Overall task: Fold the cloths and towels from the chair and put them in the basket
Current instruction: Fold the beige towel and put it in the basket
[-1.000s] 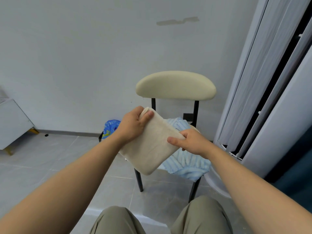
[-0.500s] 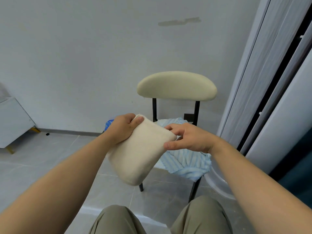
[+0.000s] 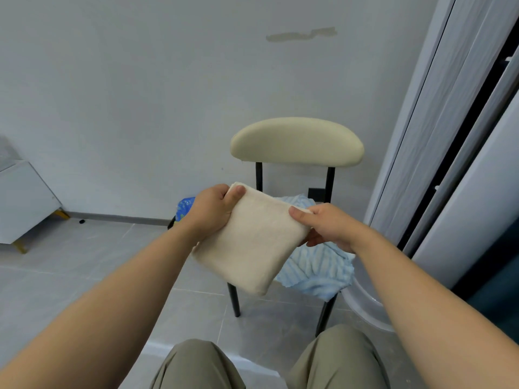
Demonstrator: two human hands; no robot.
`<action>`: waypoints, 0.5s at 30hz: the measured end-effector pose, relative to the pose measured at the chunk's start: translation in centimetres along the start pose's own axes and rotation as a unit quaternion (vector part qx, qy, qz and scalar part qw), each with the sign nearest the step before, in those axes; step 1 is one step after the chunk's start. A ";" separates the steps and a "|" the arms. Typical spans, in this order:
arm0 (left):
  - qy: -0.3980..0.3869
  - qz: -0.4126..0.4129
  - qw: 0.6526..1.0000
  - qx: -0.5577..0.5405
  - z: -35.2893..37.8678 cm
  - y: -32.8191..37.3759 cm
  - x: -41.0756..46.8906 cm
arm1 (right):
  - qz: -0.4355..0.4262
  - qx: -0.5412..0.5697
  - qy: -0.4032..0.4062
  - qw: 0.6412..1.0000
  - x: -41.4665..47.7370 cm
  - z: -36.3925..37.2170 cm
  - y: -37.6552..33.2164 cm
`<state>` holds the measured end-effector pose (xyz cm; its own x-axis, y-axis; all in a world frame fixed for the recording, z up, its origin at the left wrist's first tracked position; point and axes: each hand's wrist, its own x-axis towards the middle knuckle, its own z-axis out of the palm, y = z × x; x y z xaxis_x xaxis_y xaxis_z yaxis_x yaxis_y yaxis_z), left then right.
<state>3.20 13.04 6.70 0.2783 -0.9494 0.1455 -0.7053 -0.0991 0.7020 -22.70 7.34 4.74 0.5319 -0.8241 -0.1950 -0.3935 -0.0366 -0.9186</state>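
Note:
I hold a folded cream towel (image 3: 250,245) in the air in front of the chair (image 3: 297,141). My left hand (image 3: 210,211) pinches its upper left corner, thumb on top. My right hand (image 3: 325,226) grips its upper right corner, thumb on top and fingers beneath. A crumpled light-blue striped towel (image 3: 317,270) lies on the chair seat, partly hidden behind the cream towel and my right hand. A blue patterned object (image 3: 184,207) shows behind my left hand, to the left of the chair; I cannot tell whether it is the basket.
The chair has a cream backrest and black legs and stands against a grey wall. A white folding door (image 3: 438,136) rises at the right. A white cabinet (image 3: 25,203) sits at the far left. My knees (image 3: 196,366) are at the bottom edge, over a grey tiled floor.
The right hand has closed its grip on the towel's right corner. The towel has flattened out and risen a little between both hands.

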 end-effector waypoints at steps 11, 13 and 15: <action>-0.172 -0.206 0.953 -0.141 2.1 3.7 0.6 | 0.098 0.279 0.170 0.940 2.2 2.8 3.7; -0.132 -0.164 0.974 -0.085 2.6 4.1 0.5 | 0.091 0.294 0.185 0.933 2.5 2.7 4.1; -0.089 -0.090 0.992 0.030 3.2 4.8 0.2 | 0.092 0.298 0.198 0.929 2.6 2.8 4.1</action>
<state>-2.22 11.44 7.92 0.2874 -0.9519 -0.1061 -0.6936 -0.2833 0.6623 -20.82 6.61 -0.50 0.1334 -0.9331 -0.3341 0.0971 0.3478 -0.9325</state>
